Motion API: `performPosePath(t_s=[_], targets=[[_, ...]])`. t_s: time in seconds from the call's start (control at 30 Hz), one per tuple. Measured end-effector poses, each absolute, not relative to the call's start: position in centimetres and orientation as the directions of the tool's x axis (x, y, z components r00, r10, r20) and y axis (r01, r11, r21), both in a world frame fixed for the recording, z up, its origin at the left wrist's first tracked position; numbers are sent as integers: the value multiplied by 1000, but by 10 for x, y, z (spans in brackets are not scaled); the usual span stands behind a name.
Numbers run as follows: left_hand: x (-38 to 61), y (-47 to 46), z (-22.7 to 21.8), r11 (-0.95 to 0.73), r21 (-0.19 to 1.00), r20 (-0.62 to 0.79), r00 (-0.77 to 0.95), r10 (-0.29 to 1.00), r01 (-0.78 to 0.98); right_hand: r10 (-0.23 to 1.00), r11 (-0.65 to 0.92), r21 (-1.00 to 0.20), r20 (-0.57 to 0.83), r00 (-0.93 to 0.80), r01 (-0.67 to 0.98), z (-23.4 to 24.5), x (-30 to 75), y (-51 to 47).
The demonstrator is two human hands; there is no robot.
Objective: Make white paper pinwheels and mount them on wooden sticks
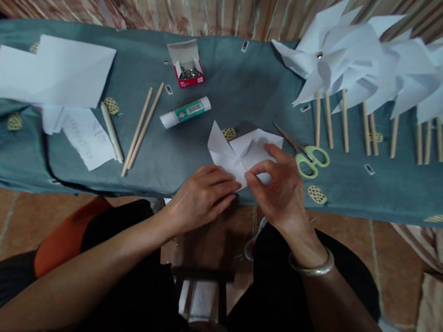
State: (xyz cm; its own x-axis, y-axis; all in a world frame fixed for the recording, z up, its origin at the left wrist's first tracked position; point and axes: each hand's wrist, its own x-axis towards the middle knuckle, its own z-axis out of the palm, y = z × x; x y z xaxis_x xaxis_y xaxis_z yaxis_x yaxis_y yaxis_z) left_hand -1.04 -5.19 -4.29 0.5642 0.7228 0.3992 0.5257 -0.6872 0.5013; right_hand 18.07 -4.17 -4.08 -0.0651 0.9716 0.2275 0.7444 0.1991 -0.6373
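Note:
A partly folded white paper pinwheel piece [236,147] lies near the front edge of the table draped in grey-blue cloth [226,85]. My left hand [201,196] pinches its near edge with curled fingers. My right hand [281,190], a silver bangle on its wrist, presses and pinches a folded flap of the same paper. Both hands meet at the paper's near corner.
Green-handled scissors [306,156] lie just right of the paper. A glue stick [185,112], a red box of pins [187,67], wooden sticks [142,124], and white paper sheets [53,70] sit to the left. Several finished white pinwheels on sticks [374,67] lie at the back right.

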Motion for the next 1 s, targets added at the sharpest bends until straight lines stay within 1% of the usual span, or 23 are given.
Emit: performPosePath(t_s=[0.33, 0.53, 0.77, 1.0], targets=[[-10, -53, -43, -681, 513, 397, 558, 728, 523, 981, 184, -645, 172, -94, 742, -36, 179, -42], [-11, -53, -43, -665, 526, 360, 570, 739, 530, 974, 210, -612, 201, -106, 762, -35, 179, -43], [-10, -52, -42, -678, 518, 374, 574, 728, 522, 953, 299, -619, 228, -198, 726, -39, 179, -45], [-10, -52, -42, -662, 524, 341, 581, 739, 535, 954, 299, -601, 206, -217, 742, -41, 179, -47]])
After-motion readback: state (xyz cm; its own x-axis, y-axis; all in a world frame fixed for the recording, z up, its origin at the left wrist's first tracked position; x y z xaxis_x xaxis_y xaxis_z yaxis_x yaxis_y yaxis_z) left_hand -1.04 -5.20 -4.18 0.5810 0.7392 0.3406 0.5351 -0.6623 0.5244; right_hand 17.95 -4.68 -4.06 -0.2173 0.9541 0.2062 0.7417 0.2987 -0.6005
